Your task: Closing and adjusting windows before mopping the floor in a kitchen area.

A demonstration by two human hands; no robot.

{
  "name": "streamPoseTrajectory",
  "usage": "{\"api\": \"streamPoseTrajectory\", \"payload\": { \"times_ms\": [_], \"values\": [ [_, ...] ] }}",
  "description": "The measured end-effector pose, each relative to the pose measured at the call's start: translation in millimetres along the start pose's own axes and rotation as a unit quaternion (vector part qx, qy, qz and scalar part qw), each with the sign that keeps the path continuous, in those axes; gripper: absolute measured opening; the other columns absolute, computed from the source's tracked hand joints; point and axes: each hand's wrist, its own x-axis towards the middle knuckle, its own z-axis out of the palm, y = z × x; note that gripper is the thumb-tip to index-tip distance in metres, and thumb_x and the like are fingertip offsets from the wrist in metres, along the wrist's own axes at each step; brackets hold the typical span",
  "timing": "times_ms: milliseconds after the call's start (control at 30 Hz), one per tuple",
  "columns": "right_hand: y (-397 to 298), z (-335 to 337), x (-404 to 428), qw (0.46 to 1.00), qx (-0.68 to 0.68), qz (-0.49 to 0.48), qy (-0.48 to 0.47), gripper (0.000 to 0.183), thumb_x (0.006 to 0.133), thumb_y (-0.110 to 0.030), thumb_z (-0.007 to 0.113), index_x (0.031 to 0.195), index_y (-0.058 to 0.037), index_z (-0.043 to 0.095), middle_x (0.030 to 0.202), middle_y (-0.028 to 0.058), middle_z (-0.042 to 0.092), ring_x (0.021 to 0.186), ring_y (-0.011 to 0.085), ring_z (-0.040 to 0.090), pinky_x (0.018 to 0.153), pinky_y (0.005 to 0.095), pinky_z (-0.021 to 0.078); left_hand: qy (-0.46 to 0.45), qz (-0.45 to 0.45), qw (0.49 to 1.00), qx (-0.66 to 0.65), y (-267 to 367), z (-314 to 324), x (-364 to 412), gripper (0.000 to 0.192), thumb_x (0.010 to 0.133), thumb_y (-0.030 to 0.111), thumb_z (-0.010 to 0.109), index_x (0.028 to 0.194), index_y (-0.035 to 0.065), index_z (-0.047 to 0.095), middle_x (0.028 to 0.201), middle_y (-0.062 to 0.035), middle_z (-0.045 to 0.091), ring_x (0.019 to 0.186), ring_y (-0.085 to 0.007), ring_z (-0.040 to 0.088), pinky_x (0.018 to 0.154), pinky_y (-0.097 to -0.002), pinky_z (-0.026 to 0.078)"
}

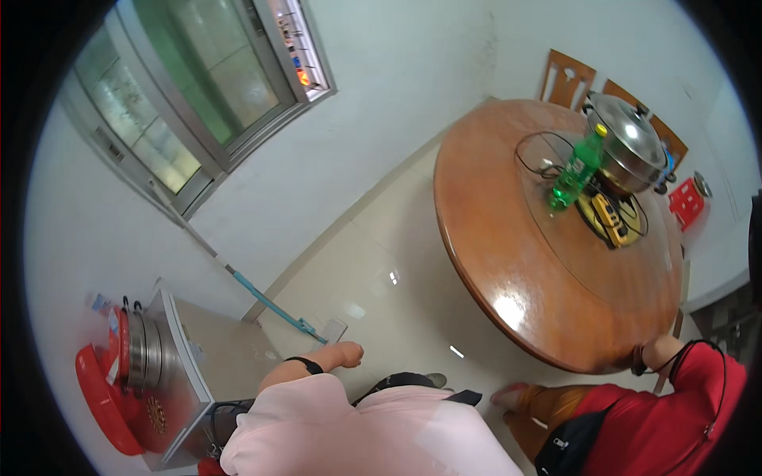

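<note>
My left hand (351,354) is low in the middle of the view, a black band on its wrist. Its fingers look curled in, and no object shows in them. Just beyond it on the tiled floor lies the flat head of a mop (334,331); the mop's teal and grey pole (262,297) leans up to the left against the wall. My right hand is out of view. To the front right stands a round wooden table (482,238) with a green plastic bottle (574,172), a lidded steel steamer pot (631,137) and a yellow power strip (610,220) on it.
A person in red (643,428) with a black bag stands at right, one arm at the table's edge. At left, a cabinet (226,351) bears steel steamer tiers (146,351) and a red plastic basin (98,398). Wooden chairs (568,77) stand behind the table; a sliding window (208,77) is upper left.
</note>
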Motion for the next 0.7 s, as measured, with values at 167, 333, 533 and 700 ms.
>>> {"api": "streamPoseTrajectory", "payload": {
  "times_ms": [167,333,533,700],
  "values": [
    [-22,-32,19,0.995,0.023,0.033,0.087,0.038,0.082,-0.032,0.062,0.102,-0.0002,0.058,0.095,0.0191,0.061,0.076,0.0307,0.062,0.065,0.038,0.0501,0.032,-0.014,0.997,-0.063,6,-10,-37,0.024,0.076,0.023,0.056,0.088,0.0057,0.066,0.092,-0.0154,0.064,0.089,-0.0333,0.06,0.079,-0.0423,0.046],
    [-68,-62,46,0.986,0.045,0.059,0.15,0.027,0.083,-0.026,0.062,0.094,-0.0008,0.061,0.086,0.0177,0.062,0.069,0.0296,0.061,0.06,0.0367,0.0495,0.102,-0.075,0.987,-0.102,-44,-37,-19,0.023,0.076,0.023,0.055,0.091,0.0083,0.065,0.097,-0.0136,0.063,0.093,-0.0325,0.059,0.078,-0.043,0.047],
    [-152,-72,111,0.975,0.102,0.013,0.198,0.019,0.085,-0.02,0.059,0.085,-0.0016,0.065,0.075,0.0177,0.063,0.061,0.0295,0.06,0.055,0.0362,0.048,0.285,-0.255,0.912,-0.149,-163,-114,-61,0.027,0.079,0.026,0.055,0.097,0.009,0.064,0.102,-0.0129,0.062,0.096,-0.032,0.057,0.083,-0.042,0.045],
    [-239,-59,171,0.977,0.126,-0.014,0.169,0.018,0.085,-0.017,0.058,0.081,-0.0012,0.066,0.07,0.0186,0.062,0.057,0.03,0.059,0.052,0.0363,0.0465,0.569,-0.308,0.746,-0.154,-291,-195,-107,0.021,0.079,0.022,0.057,0.093,0.0088,0.064,0.095,-0.0146,0.061,0.089,-0.0334,0.058,0.077,-0.043,0.047]
  ]
}}
